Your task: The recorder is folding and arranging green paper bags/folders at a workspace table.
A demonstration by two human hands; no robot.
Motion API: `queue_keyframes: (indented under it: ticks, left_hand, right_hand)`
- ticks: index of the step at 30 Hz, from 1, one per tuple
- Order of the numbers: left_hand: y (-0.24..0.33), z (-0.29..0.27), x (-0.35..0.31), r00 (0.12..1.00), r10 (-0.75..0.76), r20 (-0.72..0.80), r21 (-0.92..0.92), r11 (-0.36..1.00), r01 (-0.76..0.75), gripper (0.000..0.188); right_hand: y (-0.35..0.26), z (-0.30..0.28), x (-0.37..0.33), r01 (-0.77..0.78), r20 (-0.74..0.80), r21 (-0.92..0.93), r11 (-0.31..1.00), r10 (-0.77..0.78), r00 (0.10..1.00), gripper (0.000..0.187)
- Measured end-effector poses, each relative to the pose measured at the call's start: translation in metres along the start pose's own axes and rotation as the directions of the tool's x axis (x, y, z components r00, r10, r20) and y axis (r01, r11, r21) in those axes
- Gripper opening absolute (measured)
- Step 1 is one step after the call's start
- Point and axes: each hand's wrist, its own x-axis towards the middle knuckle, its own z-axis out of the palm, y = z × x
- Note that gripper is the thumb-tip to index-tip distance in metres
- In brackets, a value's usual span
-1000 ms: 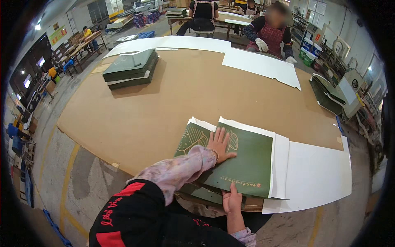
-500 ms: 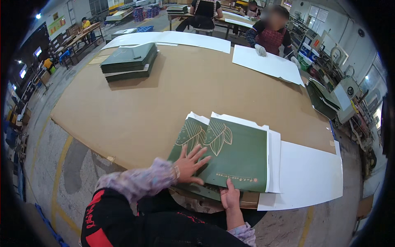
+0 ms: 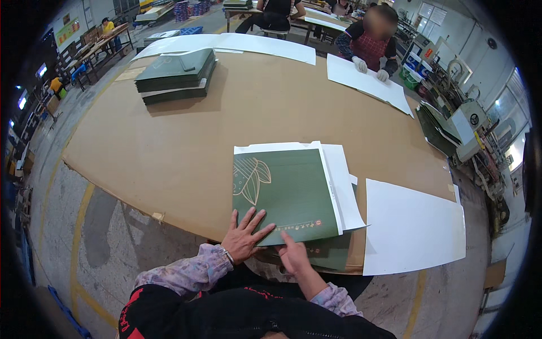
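The left hand [image 3: 241, 239] lies splayed on a green printed sheet [image 3: 291, 189] at the near edge of a brown table [image 3: 141, 147] as the right hand [image 3: 294, 257] sets its thumb there, fingers hidden; I cannot tell its grip. Light, flat pressure should prevent creasing.

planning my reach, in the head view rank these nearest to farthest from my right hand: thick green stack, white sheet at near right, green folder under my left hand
1. Green folder: right in front, at the right hand.
2. White sheet: off to the right, near edge of the table.
3. Green stack: far left.
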Motion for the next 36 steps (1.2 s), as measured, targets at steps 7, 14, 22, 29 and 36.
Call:
queue_keyframes:
  ticks: [7,14,22,29,36]
  left_hand:
    - [0.002,-0.009,-0.002,0.999,0.046,-0.008,-0.005,0.999,-0.046,0.070]
    - [0.044,0.026,0.022,0.984,0.172,-0.056,0.059,0.984,-0.169,0.075]
    - [0.039,0.017,0.038,0.921,0.386,0.056,-0.096,0.920,-0.379,0.078]
    - [0.099,0.021,0.061,0.932,0.351,-0.093,-0.259,0.895,-0.363,0.079]
    - [0.130,0.020,0.062,0.933,0.350,-0.082,-0.153,0.921,-0.358,0.080]
  right_hand:
    - [-0.045,-0.040,-0.005,0.350,-0.083,0.113,0.930,-0.342,0.936,0.039]
    - [0.018,-0.020,-0.020,0.343,-0.235,-0.029,0.939,-0.340,0.911,0.040]
    - [-0.037,-0.073,-0.046,0.537,0.009,-0.078,0.840,-0.538,0.843,0.051]
    - [-0.073,-0.144,-0.082,0.571,-0.324,-0.334,0.750,-0.660,0.678,0.043]
    - [-0.074,-0.160,-0.083,0.434,-0.258,-0.120,0.893,-0.450,0.855,0.042]
